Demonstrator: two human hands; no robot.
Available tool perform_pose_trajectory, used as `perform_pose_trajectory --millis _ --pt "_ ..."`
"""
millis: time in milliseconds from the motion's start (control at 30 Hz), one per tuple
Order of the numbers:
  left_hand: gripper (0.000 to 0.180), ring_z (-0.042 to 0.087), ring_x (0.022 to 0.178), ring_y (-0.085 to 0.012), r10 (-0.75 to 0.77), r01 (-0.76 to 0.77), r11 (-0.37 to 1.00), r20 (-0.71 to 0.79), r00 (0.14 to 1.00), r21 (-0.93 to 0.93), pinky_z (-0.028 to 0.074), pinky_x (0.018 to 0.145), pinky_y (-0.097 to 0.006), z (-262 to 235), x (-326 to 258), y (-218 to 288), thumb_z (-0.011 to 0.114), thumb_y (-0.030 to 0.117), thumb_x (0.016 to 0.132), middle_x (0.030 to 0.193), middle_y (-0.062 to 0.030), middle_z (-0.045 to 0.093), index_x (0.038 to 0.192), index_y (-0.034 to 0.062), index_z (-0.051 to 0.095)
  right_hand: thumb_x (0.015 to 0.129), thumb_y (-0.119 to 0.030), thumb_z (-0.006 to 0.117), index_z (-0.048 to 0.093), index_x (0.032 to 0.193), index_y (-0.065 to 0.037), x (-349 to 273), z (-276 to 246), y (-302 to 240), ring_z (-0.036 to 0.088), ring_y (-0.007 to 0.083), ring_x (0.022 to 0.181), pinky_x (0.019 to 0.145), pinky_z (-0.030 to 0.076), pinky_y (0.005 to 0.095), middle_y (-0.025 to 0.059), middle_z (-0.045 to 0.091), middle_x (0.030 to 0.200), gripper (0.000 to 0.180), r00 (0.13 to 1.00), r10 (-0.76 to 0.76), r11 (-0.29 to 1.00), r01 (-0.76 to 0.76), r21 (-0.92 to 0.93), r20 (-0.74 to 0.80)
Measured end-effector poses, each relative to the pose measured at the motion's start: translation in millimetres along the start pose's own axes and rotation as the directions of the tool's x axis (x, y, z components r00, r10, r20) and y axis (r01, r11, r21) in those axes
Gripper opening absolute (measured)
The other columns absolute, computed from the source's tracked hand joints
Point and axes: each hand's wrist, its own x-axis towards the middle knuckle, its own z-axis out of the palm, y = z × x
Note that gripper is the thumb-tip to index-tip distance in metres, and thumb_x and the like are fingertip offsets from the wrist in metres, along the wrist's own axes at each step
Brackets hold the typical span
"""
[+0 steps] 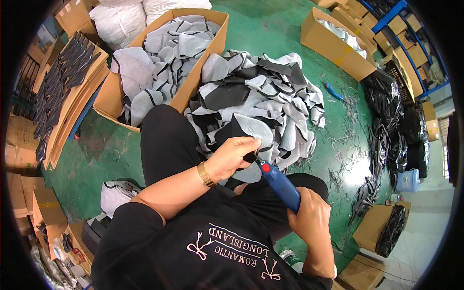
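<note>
My left hand (229,157), with a gold watch on its wrist, pinches a grey and black fabric piece (255,128) between thumb and fingers, above my crossed legs. In my right hand (311,212) is a blue handheld electric cutter (281,187) with a red button, gripped around its rear body. Its narrow metal tip points up and left, close to the fabric beside my left fingers. Whether the tip touches the cloth is hard to make out. Just beyond lies a large heap of similar grey and black fabric pieces (285,108) on the green floor.
A cardboard box (212,50) full of fabric pieces stands left of the heap. Another box (333,50) sits at far right. On the floor lie a second blue tool (333,92) and dark trimmings (355,116). Black plastic bags (391,101) line the right; stacked cardboard (79,99) stands left.
</note>
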Motion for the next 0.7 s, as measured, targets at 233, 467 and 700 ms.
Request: perform_pose_trajectory --millis 233,467,700 --pt "0.013 0.056 0.071 -0.0067 -0.169 0.223 0.948 0.234 0.957 -0.228 0.047 0.060 -0.022 -33 20 -5 0.063 0.022 0.091 0.080 0.0049 0.058 0.085 0.0114 0.061 0.064 -0.010 0.074 0.061 0.095 -0.002 2 17 17 0.063 0.0312 0.069 0.065 0.050 0.0370 0.0137 0.062 0.075 0.034 0.997 -0.054 0.953 0.070 0.295 -0.062" --pt "0.008 0.058 0.069 -0.0101 -0.161 0.233 0.912 0.228 0.960 -0.337 0.048 0.063 -0.022 -18 11 -15 0.060 0.013 0.091 0.082 0.0016 0.063 0.096 0.0081 0.064 0.071 -0.009 0.077 0.061 0.098 0.001 11 41 21 0.057 0.0102 0.071 0.068 0.047 0.0263 -0.0006 0.060 0.078 0.033 0.923 0.366 0.416 -0.275 0.867 0.117" --pt "0.024 0.065 0.097 -0.0181 -0.077 0.212 0.896 0.334 0.939 -0.390 0.053 0.084 -0.032 15 -3 -9 0.057 0.010 0.091 0.107 -0.0057 0.066 0.115 0.0087 0.057 0.062 -0.017 0.085 0.058 0.104 0.004 51 68 14 0.060 0.0133 0.074 0.069 0.050 0.0290 0.0079 0.065 0.083 0.054 0.934 0.357 0.552 -0.217 0.805 0.008"
